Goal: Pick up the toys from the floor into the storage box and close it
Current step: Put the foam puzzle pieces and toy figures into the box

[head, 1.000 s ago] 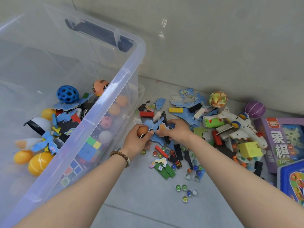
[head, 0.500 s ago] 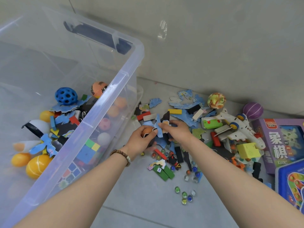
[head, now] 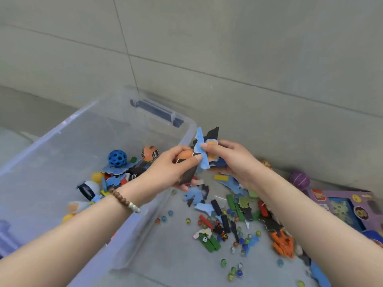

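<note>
A clear plastic storage box (head: 187,132) stands open at the left, with balls and puzzle scraps inside. My left hand (head: 167,170) grips a small orange ball (head: 185,154) together with dark puzzle pieces, right beside the box's near right corner. My right hand (head: 232,160) pinches a bundle of blue and black puzzle pieces (head: 204,150), touching the left hand's load. Both hands are raised above the floor, over a scatter of puzzle pieces, coloured blocks (head: 209,243) and marbles (head: 234,272).
A purple game box (head: 344,206) and a purple ball (head: 299,180) lie at the right by the tiled wall. Orange pieces (head: 283,243) sit near my right forearm. A blue holed ball (head: 117,158) and an orange printed ball (head: 150,153) rest inside the box.
Both hands have risen from the floor pile with the ball and puzzle pieces, moving up toward the box's corner. The camera has tilted up, showing more wall.
</note>
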`<state>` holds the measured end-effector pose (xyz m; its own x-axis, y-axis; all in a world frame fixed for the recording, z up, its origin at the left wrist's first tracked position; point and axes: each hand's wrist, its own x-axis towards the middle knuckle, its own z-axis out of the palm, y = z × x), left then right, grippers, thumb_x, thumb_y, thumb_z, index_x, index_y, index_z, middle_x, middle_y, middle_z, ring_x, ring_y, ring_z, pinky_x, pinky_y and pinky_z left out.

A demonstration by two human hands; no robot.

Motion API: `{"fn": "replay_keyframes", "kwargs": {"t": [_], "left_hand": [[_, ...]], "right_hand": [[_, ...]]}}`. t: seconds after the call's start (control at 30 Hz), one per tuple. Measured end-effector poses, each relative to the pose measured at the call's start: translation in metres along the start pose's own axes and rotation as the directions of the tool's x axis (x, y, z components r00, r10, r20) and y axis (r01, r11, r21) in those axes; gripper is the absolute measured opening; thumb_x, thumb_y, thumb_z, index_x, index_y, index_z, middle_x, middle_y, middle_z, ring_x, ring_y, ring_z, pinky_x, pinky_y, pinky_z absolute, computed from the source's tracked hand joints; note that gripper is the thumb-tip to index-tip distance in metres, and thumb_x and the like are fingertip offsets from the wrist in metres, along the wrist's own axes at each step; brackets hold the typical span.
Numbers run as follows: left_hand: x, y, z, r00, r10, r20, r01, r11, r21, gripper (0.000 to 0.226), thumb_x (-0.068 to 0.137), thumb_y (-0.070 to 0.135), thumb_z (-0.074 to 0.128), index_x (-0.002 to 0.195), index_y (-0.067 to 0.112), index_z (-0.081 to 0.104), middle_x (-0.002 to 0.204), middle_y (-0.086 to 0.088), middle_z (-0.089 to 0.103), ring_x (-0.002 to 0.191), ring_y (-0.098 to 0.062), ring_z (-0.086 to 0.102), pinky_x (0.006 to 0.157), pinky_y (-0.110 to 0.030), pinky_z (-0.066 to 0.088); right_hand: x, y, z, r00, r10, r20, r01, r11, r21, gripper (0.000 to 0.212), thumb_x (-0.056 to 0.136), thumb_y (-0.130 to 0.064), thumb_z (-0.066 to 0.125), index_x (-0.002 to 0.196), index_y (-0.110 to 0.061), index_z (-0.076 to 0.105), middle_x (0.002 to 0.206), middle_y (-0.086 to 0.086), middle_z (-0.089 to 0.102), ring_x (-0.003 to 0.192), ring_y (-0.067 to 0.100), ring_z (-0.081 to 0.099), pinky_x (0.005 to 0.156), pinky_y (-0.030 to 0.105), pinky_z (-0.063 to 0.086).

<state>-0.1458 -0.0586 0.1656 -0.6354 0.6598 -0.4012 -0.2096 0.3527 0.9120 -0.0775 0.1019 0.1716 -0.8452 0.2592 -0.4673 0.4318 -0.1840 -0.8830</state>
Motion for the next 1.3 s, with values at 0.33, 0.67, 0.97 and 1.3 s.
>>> {"fn": "replay_keyframes", "kwargs": {"t": [0.33,0.67,0.97,1.3], "left_hand": [[-0.035,-0.031,-0.133,0.926,-0.253,-0.28,0.312,0.93,0.192,0.044,0.09,0.036,0.057,0.121,0.005,0.051,0.115,-0.013,0.059,0.079,-0.016,0.056,0.064,-0.021,0.048],[-0.029,0.012,-0.103,0.983,-0.109,-0.15,0.127,0.985,0.115,0.039,0.088,0.029,0.063,0.124,0.02,0.053,0.122,0.0,0.061,0.099,-0.012,0.062,0.082,-0.024,0.05],[0.021,0.003,0.038,0.975,-0.124,0.187,0.07,0.96,0.273,0.036,0.09,0.031,0.059,0.122,0.017,0.053,0.112,-0.001,0.061,0.1,-0.015,0.063,0.084,-0.025,0.052],[0.069,-0.143,0.091,0.964,-0.261,0.046,0.22,0.885,0.41,0.036,0.087,0.024,0.063,0.119,0.008,0.055,0.106,-0.002,0.056,0.092,-0.013,0.054,0.075,-0.021,0.042]], "right_hand": [[0.035,-0.033,0.112,0.98,0.182,0.075,-0.18,0.983,-0.031,0.019,0.09,-0.015,0.06,0.108,-0.011,0.058,0.112,0.005,0.058,0.119,0.025,0.053,0.097,0.031,0.047],[0.013,-0.027,0.017,0.992,0.124,0.039,-0.125,0.992,0.019,0.03,0.089,-0.018,0.06,0.118,-0.015,0.056,0.126,0.007,0.059,0.111,0.021,0.06,0.092,0.033,0.05],[-0.008,0.065,-0.084,0.959,0.253,-0.128,-0.282,0.898,-0.337,0.042,0.082,-0.027,0.07,0.121,-0.019,0.057,0.124,0.0,0.058,0.114,0.015,0.055,0.091,0.03,0.049],[0.01,0.199,-0.125,0.922,0.156,-0.354,-0.318,0.826,-0.465,0.062,0.074,-0.032,0.077,0.128,-0.017,0.051,0.136,0.003,0.049,0.122,0.021,0.048,0.095,0.026,0.038]]}}
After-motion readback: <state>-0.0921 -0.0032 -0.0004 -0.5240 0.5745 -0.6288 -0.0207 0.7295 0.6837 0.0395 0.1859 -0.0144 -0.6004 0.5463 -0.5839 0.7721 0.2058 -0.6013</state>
